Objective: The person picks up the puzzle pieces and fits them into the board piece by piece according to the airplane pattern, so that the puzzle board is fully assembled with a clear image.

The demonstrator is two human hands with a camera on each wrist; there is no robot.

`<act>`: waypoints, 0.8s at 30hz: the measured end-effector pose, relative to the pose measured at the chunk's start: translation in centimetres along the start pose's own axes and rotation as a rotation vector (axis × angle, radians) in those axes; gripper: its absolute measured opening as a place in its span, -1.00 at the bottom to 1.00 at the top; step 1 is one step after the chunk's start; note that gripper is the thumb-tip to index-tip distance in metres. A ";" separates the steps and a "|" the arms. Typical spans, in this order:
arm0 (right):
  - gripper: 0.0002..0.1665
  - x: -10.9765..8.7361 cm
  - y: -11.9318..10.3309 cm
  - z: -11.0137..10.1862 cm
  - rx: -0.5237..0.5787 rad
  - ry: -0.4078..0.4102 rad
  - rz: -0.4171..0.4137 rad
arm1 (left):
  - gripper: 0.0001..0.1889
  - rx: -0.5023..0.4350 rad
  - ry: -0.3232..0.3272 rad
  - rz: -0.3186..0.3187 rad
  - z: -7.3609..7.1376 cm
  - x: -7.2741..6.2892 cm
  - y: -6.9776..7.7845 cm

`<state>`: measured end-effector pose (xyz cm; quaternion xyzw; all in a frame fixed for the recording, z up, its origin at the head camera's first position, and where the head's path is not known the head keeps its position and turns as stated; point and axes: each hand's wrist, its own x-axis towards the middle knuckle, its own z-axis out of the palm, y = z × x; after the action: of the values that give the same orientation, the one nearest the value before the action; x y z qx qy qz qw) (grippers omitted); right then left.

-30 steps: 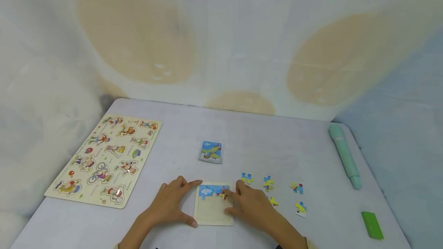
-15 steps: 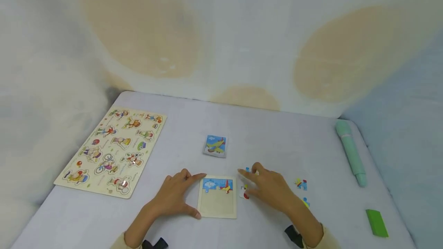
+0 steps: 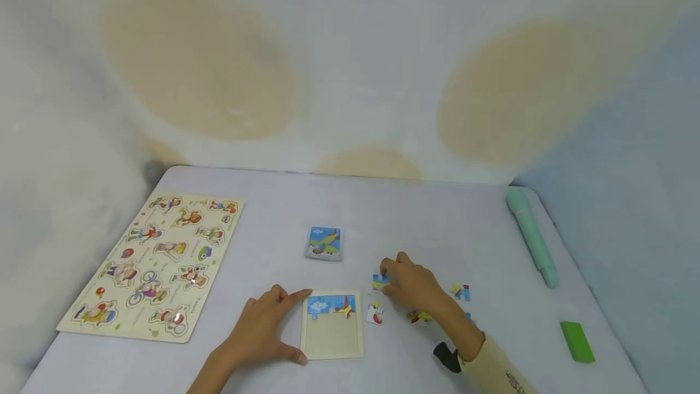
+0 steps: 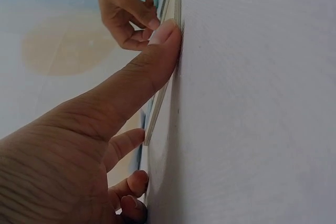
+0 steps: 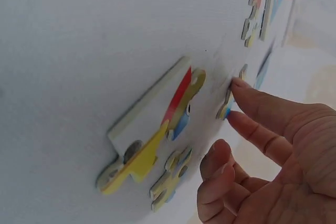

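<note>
My left hand point(image 3: 259, 327) lies at the left side of a square wooden puzzle tray point(image 3: 333, 345), thumb at its near corner and forefinger at its far corner. Joined blue sky pieces with a red and yellow part point(image 3: 330, 304) fill the tray's top row. To the right, my right hand point(image 3: 412, 284) pinches a blue and yellow puzzle piece point(image 3: 379, 282) between thumb and forefinger; the right wrist view has this piece point(image 5: 226, 106) at the table surface. A white and red piece point(image 3: 375, 314) lies between tray and right hand.
More loose pieces lie under and beyond the right forearm, one a blue, red and yellow piece point(image 3: 461, 292). A small airplane picture point(image 3: 324, 243) sits behind the tray. Around them are a figure puzzle board point(image 3: 155, 266), a mint-green microphone-shaped object point(image 3: 531, 238) and a green block point(image 3: 577, 342).
My right hand has left the tray's upper right and moved right to the blue and yellow piece, which it now pinches. The left hand stays at the tray. The head view has shifted slightly.
</note>
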<state>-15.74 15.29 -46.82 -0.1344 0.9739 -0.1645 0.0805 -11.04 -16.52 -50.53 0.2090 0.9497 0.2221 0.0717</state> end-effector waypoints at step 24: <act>-0.70 -0.6 0.7 -0.9 -0.143 0.199 -0.327 | 0.17 -0.020 -0.011 -0.012 0.1 0.1 0.1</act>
<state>-15.54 16.34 -46.15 -0.2791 0.9514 -0.1184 -0.0536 -11.13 -16.37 -50.56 0.2037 0.9482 0.2301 0.0806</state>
